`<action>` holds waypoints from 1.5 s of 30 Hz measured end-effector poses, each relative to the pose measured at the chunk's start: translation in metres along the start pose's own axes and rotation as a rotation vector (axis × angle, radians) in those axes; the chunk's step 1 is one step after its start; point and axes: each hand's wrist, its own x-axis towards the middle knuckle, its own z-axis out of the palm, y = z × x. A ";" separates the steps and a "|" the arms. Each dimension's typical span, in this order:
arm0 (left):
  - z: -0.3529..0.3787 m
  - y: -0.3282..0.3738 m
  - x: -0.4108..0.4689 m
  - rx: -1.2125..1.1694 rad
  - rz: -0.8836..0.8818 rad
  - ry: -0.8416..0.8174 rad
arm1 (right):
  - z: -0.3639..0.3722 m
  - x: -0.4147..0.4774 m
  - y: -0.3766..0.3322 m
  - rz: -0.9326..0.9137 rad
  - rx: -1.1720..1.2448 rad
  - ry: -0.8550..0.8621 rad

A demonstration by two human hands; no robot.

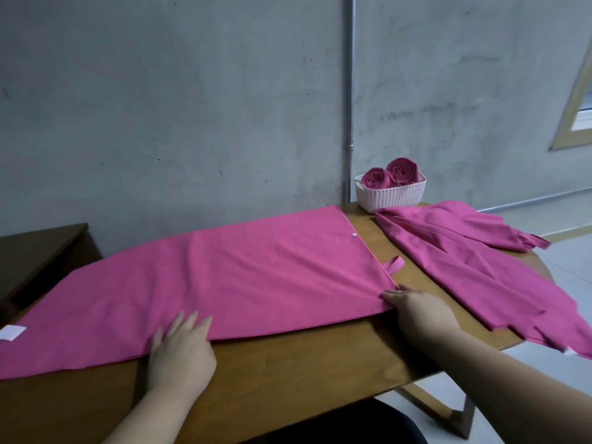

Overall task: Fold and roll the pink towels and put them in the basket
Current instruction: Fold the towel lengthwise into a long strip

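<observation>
Flat pink towel (224, 277), crumpled towel (464, 251), white basket (394, 197) with two rolls (374, 179)

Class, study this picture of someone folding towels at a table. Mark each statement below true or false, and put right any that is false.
1. The basket holds two rolled towels. True.
2. The left hand lifts the spread towel clear of the table. False: it rests with straight fingers on the towel's near edge, and the towel lies flat.
3. The right hand is at the spread towel's near right corner. True.
4. The basket stands on the floor. False: it stands on the table's far end, by the wall.
5. A loose towel lies crumpled to the right of the spread towel. True.
</observation>
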 end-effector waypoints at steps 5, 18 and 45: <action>0.012 0.038 0.011 -0.202 0.227 -0.041 | 0.003 -0.012 0.011 0.021 0.104 -0.011; 0.017 0.032 -0.004 -0.284 0.174 0.075 | 0.017 -0.011 0.025 0.095 0.250 0.160; 0.013 0.034 -0.010 -0.130 0.203 0.119 | 0.016 -0.021 0.019 -0.074 0.236 0.340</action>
